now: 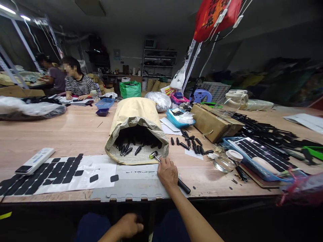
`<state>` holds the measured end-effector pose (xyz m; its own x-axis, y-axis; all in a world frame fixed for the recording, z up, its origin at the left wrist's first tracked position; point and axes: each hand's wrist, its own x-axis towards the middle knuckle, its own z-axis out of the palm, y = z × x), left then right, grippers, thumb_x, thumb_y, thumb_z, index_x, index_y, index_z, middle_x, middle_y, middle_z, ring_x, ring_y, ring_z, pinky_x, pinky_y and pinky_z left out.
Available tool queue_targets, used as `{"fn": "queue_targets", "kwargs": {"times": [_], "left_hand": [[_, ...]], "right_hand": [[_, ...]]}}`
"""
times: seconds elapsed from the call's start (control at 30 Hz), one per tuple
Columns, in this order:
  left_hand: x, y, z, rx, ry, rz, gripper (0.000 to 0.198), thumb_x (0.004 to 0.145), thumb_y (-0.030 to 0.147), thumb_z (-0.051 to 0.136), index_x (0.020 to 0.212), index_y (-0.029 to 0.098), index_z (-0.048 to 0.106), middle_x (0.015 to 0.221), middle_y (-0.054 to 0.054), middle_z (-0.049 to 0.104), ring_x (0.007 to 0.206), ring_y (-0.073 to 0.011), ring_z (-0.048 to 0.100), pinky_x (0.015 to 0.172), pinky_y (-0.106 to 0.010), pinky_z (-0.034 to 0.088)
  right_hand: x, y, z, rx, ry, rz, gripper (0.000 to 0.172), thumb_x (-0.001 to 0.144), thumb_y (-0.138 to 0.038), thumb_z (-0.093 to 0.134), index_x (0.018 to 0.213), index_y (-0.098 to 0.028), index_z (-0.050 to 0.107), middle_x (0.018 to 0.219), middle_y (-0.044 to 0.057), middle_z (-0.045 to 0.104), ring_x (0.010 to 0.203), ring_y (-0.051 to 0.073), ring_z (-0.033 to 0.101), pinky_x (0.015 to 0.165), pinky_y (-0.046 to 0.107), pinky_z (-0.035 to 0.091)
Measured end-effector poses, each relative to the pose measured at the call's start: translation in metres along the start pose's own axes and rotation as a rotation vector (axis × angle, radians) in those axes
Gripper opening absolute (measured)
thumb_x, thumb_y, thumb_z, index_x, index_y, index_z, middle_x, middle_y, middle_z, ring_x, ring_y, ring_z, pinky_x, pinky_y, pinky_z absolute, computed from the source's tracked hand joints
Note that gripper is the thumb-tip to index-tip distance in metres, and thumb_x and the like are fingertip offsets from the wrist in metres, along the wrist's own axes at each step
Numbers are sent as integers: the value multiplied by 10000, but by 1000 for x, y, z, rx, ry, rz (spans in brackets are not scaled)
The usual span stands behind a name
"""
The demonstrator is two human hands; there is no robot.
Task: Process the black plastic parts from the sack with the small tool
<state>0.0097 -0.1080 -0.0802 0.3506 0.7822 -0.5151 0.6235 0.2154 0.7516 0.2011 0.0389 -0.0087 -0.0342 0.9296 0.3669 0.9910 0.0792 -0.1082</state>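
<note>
My right hand is closed over the shaft of a small hammer on the work mat. Its black grip sticks out behind the hand, and its metal head with a yellow-green face lies at the sack's mouth. The sack is beige, lies on its side and gapes towards me, with several black tapered parts inside. Below the table edge, over my lap, my left hand is curled; something dark shows at its fingers, too shadowed to name. A grey mat lies under the right hand.
White sheet with black rounded stickers and a white handheld device lie left. Right are loose black parts, a glass jar, a cardboard box and a blue tray. Two people sit far left.
</note>
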Motion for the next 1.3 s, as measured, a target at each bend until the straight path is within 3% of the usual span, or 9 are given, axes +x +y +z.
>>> {"fn": "queue_targets", "kwargs": {"times": [0.13,0.17,0.27,0.37,0.47,0.7,0.93,1.07,1.3], "left_hand": [[-28,58,-48,-89,-405,103,363,723,477,709,997,244,752,759,-3,705,635,-158,618,592,-263,494],[-30,75,-67,-147,-408,149,388,740,490,698,1022,227,740,767,-9,702,654,-155,620,598,-258,495],[-13,112,-127,-78,85,246,346,870,468,563,1008,192,721,876,-40,691,792,-173,633,726,-289,507],[27,119,-173,274,728,93,288,882,349,557,1049,175,714,1011,-85,649,951,-225,603,848,-343,475],[63,109,-193,580,884,-25,234,835,276,605,984,151,735,1060,-116,600,1048,-267,557,906,-351,447],[72,92,-187,725,879,19,168,837,254,591,892,168,725,1013,-113,578,1035,-287,527,892,-387,428],[47,87,-140,563,778,465,124,865,279,608,922,214,697,925,-53,600,913,-223,539,828,-353,423],[48,80,-116,469,730,417,146,855,252,613,959,196,700,903,-54,621,906,-225,546,831,-359,425],[50,76,-118,285,718,368,170,830,259,633,977,196,690,916,-47,637,928,-222,555,845,-358,434]], "right_hand": [[0,0,1,-2,2,-5,207,937,-226,447,1062,-201,610,970,75,594,884,204,517,711,306,316],[0,0,1,-1,0,-6,208,937,-224,444,1062,-201,609,971,75,594,887,205,516,712,308,315],[0,1,2,6,-6,-2,205,936,-227,441,1053,-202,608,978,76,593,895,211,513,711,313,314],[0,1,2,12,-12,2,202,936,-228,437,1042,-201,607,981,76,592,902,211,510,716,315,314],[1,0,0,22,-28,9,202,936,-235,440,1045,-200,605,985,76,592,909,206,509,724,314,318],[2,-2,-5,50,-54,32,222,934,-239,436,1072,-197,604,1007,81,592,918,202,507,737,316,326],[2,-2,-5,48,-44,24,224,933,-237,429,1061,-198,609,1001,86,584,909,208,499,733,321,330],[1,-2,-6,51,-51,26,231,931,-239,434,1073,-196,612,1011,93,591,915,210,499,737,317,332],[2,2,-7,97,-62,40,236,918,-241,492,1105,-226,637,1029,71,619,931,198,522,751,297,352]]}}
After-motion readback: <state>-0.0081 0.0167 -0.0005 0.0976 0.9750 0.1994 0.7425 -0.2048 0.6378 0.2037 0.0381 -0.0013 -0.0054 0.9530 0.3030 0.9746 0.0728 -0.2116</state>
